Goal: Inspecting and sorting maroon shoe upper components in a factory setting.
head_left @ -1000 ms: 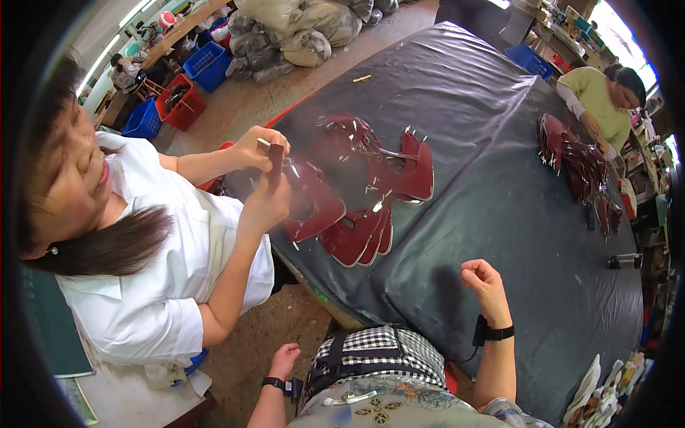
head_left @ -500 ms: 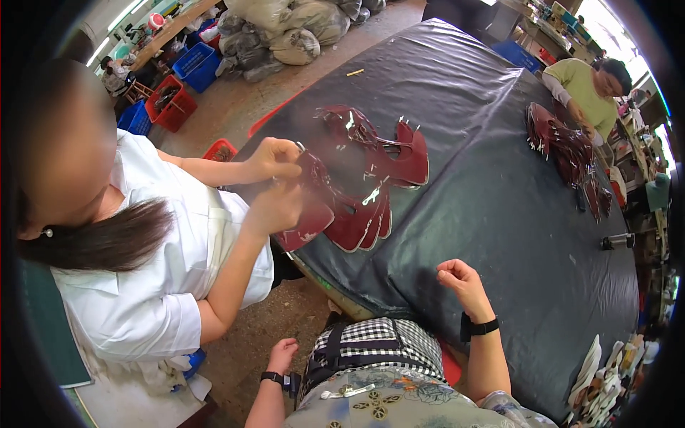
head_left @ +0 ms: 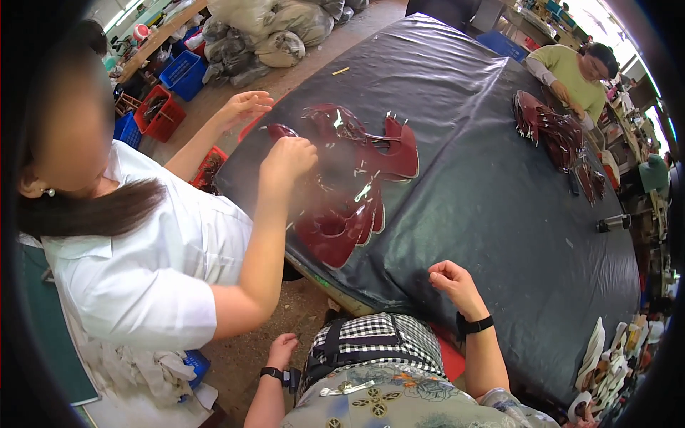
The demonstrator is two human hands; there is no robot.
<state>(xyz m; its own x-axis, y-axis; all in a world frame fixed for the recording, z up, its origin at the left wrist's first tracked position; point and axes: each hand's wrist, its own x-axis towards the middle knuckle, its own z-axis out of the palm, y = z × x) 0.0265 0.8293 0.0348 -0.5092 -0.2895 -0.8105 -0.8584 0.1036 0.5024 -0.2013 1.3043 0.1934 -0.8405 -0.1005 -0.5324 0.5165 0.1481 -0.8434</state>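
Over the near edge of the black-covered table, my right hand (head_left: 454, 284) hovers or rests with fingers curled in; nothing shows in it. Beside my checked apron (head_left: 364, 342), my left hand (head_left: 283, 349) hangs low over the floor, loosely closed, with nothing visible in it. Glossy dark-red cut pieces (head_left: 332, 232) with pale edges and cut-out openings lie fanned out on the table, ahead and left of my right hand. A co-worker in a white shirt (head_left: 157, 264) stands at my left. One of that person's hands (head_left: 289, 157) is over the pieces, the other raised beyond the table edge.
Another person in a light green top (head_left: 574, 78) works at the far right beside a dark-red pile (head_left: 549, 132). White and brown strips (head_left: 606, 364) lie at the lower right. Red (head_left: 160, 118) and blue crates (head_left: 183, 75) and stuffed sacks (head_left: 285, 43) stand on the floor.
The co-worker's hands have moved apart: one up and left, the other over the pieces. The held dark-red piece now lies on the stack. My hands have hardly moved; the view has shifted slightly.
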